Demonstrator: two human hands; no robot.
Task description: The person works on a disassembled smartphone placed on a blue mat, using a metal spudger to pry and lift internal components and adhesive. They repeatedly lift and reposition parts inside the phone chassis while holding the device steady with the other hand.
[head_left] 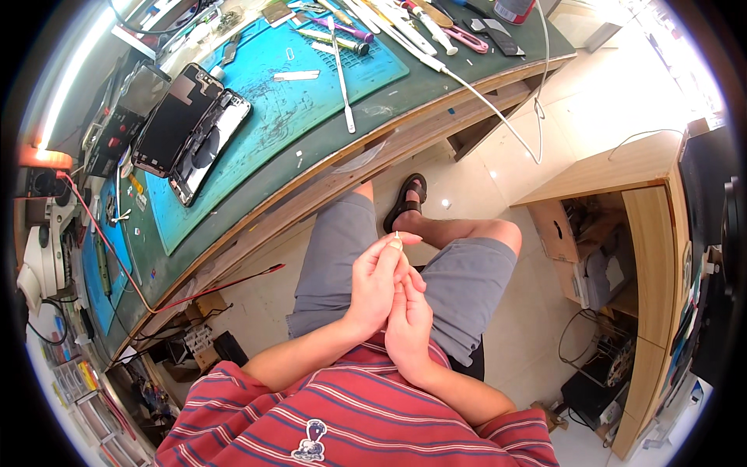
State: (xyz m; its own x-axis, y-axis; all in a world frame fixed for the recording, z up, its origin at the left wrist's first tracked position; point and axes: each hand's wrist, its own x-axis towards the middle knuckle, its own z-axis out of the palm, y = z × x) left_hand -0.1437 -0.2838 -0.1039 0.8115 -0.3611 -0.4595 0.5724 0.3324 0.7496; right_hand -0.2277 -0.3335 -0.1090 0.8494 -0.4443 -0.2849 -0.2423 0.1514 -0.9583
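Note:
My left hand point(372, 286) and my right hand point(408, 317) are held together above my lap, away from the bench. The left thumb and forefinger are pinched around something tiny, and a small whitish tip point(398, 237) shows at the fingertips; its kind cannot be made out. Just below, the right hand's fingers are closed and press against the left hand, which hides what they may hold. On the bench at the left lies an opened phone, its dark screen part point(177, 117) leaning beside the back housing point(208, 148) with exposed inner parts.
A blue work mat point(272, 117) covers much of the green bench. On it lie a thin metal tool point(340, 82), a purple-handled screwdriver point(346, 29) and pale strips point(296, 75). A white cable point(498, 113) hangs over the edge. At right stands a wooden cabinet point(654, 257).

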